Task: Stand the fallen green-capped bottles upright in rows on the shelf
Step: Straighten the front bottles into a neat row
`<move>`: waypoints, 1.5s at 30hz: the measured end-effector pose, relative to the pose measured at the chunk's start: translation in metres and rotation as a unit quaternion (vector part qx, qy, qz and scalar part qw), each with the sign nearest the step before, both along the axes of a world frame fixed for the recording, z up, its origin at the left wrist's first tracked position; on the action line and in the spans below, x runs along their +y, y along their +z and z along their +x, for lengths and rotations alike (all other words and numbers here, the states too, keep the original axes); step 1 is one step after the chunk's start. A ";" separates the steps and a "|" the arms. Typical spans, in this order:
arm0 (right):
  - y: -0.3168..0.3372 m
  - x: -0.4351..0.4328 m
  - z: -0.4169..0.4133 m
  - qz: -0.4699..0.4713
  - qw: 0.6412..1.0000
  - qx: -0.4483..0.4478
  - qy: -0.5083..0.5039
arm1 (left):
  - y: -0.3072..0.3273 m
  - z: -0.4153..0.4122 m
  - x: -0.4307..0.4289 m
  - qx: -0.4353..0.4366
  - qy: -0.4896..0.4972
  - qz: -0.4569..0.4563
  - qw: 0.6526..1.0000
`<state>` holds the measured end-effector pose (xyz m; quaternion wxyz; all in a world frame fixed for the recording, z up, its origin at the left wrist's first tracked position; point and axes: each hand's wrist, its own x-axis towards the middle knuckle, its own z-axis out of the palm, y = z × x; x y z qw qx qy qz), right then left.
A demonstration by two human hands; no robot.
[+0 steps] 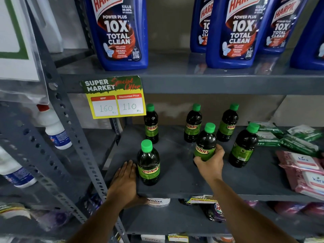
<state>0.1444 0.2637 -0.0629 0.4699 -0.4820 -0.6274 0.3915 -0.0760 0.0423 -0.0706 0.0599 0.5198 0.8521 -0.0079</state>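
1. Shelf (184, 181): dark grey painted metal deck, flat and matte, with scuffs, carried on slotted angle uprights (73, 130) with punched holes. Six green-capped bottles stand on it, all upright.
2. Upper shelf: big blue Harpic bottles (121, 32), glossy plastic with flat fronts and printed labels; a gap sits between the left one and the right-hand cluster.
3. Price card (114, 97): yellow and green card hung off the upper shelf's front edge, left side (160 and 110 handwritten in the boxes).
4. Right edge of the shelf: soft wipes packs, green ones (294, 137) toward the back, pink ones (305, 171) toward the front, crinkly film.
5. Left hand (125, 181): flat, palm down on the shelf's front-left corner, fingers together and extended, gripping nothing. Just beside the front-left bottle; I cannot tell whether it touches it.
6. Right hand (211, 163): wrapped round the lower body of the front-middle bottle (205, 144), thumb and fingers clamped on the label band.
7. Front-left bottle (148, 163): near the front edge, dark liquid, clear ribbed plastic, bright green screw cap, green label with red "SUNNY".
8. Front-right bottle (243, 146): same type, label turned away, well short of the wipes.
9. Back row, near the rear edge: left bottle (151, 124), middle bottle (192, 123), right bottle (228, 123). Same round-shouldered shape, spaced apart unevenly.
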 end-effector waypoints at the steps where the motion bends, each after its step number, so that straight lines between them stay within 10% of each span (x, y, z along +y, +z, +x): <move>1: 0.000 0.000 0.000 0.006 1.000 -0.009 0.015 | 0.000 0.000 0.000 0.001 -0.001 0.003 1.000; 23: -0.014 -0.031 0.039 -0.021 0.985 -0.155 0.071 | -0.012 -0.005 0.000 0.007 0.008 0.035 0.999; 33: -0.015 -0.048 0.061 0.032 0.989 -0.065 0.128 | -0.013 -0.006 -0.002 0.011 0.003 0.051 0.999; 39: 0.016 0.002 0.096 0.078 0.982 0.010 -0.174 | -0.012 -0.006 -0.001 0.009 0.002 0.045 0.999; 45: 0.032 0.058 0.109 0.009 0.981 -0.141 -0.130 | -0.013 -0.006 0.000 0.004 0.000 0.035 0.999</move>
